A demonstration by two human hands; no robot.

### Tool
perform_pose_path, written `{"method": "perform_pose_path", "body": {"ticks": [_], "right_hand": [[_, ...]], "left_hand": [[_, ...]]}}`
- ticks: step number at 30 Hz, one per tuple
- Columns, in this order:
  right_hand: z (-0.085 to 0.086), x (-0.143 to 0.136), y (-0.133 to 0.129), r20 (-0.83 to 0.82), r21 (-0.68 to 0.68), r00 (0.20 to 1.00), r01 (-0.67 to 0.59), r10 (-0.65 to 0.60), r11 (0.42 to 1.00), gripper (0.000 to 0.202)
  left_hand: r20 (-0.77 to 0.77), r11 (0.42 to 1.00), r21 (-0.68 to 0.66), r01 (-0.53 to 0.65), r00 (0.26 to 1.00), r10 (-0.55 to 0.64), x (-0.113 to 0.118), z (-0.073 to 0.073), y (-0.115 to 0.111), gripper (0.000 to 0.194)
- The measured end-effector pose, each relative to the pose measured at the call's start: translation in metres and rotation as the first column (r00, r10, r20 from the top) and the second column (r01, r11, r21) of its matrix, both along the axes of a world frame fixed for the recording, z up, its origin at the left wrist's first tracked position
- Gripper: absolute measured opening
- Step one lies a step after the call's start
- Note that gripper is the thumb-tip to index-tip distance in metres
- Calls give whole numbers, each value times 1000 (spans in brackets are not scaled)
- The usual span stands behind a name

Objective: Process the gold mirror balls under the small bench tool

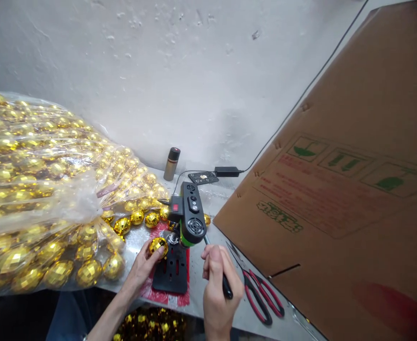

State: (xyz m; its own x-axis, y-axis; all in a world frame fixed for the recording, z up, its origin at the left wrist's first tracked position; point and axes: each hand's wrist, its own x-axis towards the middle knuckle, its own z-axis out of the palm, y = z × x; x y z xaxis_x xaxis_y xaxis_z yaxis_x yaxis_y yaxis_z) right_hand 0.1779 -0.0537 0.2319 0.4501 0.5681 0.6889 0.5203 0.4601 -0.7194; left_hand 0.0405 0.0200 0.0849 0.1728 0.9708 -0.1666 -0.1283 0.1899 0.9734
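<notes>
My left hand (147,263) is closed around a shiny gold faceted ball (158,247), held beside the small black-and-green bench drill press (193,213), above its black slotted base (171,274). To the right of the press, my right hand (222,284) is wrapped around a black handle (227,287). A thin metal rod (206,239) runs from this fist up toward the press head; its exact joint is hidden. Under the base lies a red plastic sheet (183,297). The ball partly hides the tool end of the press.
A large clear plastic bag (77,203) of gold balls fills the left. Scissors (261,296) with red-black handles lie right of my hand, near a big cardboard box (336,189). Behind stand a spray can (172,164) and a power adapter (227,171). More gold balls (151,324) sit below the table edge.
</notes>
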Motion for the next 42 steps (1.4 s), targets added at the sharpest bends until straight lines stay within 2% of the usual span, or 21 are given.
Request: {"method": "perform_pose_path", "body": {"ticks": [4, 9, 20, 25, 30, 33, 38, 42], "right_hand": [[-8, 1, -1, 2, -3, 1000, -7, 7, 1000, 37], [-14, 1, -5, 5, -3, 1000, -25, 25, 1000, 35], [-17, 2, -6, 18, -5, 999, -32, 32, 999, 31], [-19, 2, -7, 34, 9, 998, -48, 47, 999, 31], [-17, 1, -6, 20, 6, 999, -48, 47, 999, 32], [-16, -1, -6, 2, -5, 999, -44, 44, 999, 32], [-13, -3, -4, -37, -3, 999, -24, 23, 1000, 36], [-11, -3, -4, -46, -11, 998, -34, 33, 999, 36]], "left_hand": [[-177, 988, 154, -18, 983, 46, 6, -13, -7, 69], [-397, 941, 323, 101, 917, 38, 14, -24, -12, 59], [-437, 864, 474, 171, 897, 62, 7, -34, -18, 49], [-425, 874, 472, 120, 899, 105, 10, -32, -20, 49], [-347, 957, 279, 76, 938, 27, 5, -22, -7, 56], [-284, 971, 219, 92, 959, -26, -3, -20, -1, 60], [-363, 962, 241, 131, 931, -36, -4, -27, -2, 65], [-443, 914, 363, 180, 896, 0, 6, -32, -8, 59]]}}
